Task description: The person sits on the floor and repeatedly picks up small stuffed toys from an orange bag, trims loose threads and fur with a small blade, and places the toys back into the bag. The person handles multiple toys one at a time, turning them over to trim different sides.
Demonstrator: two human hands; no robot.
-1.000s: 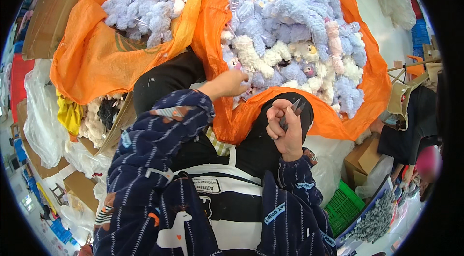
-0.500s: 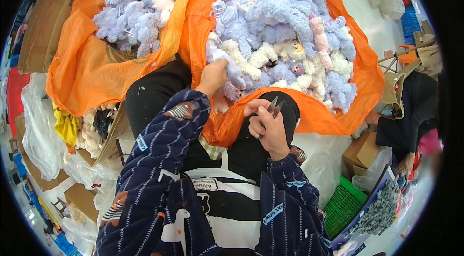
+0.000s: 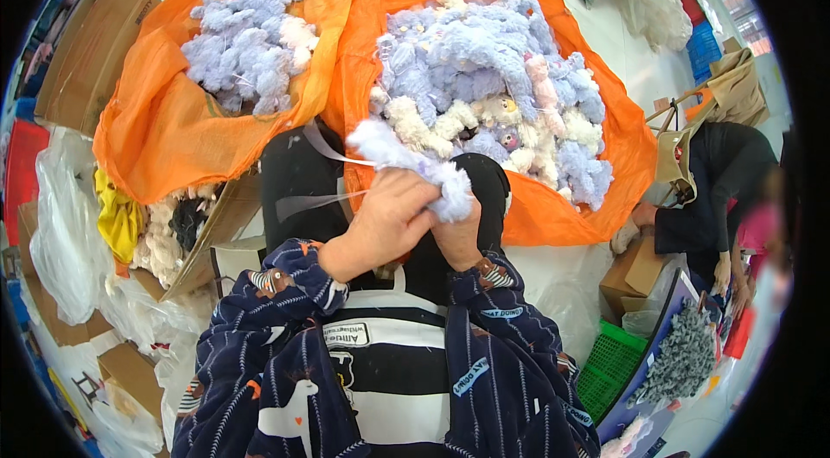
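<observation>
Above my lap, my left hand [image 3: 385,220] is closed on a fluffy lavender plush piece [image 3: 393,151]. Pale translucent ribbons [image 3: 324,145] trail from it toward the left. My right hand [image 3: 458,237] is curled against the plush's lower right end, its fingertips mostly hidden behind the fluff and the left hand. The snips it held earlier cannot be seen now. Just beyond the hands, an orange sack [image 3: 635,172] lies spread under a heap of lavender, cream and pink plush toys [image 3: 484,47].
A second orange sack [image 3: 138,147] at the left bears more lavender plush pieces [image 3: 242,43]. Cardboard boxes [image 3: 99,51] and clear plastic bags [image 3: 73,233] stand at the far left. On the right are a green crate [image 3: 612,363], an open carton [image 3: 629,276] and a bending person [image 3: 722,181].
My left hand has lifted a lavender plush from the heap's near edge and brought it over my lap. My right hand has moved left to meet it; the snips have gone from sight.
</observation>
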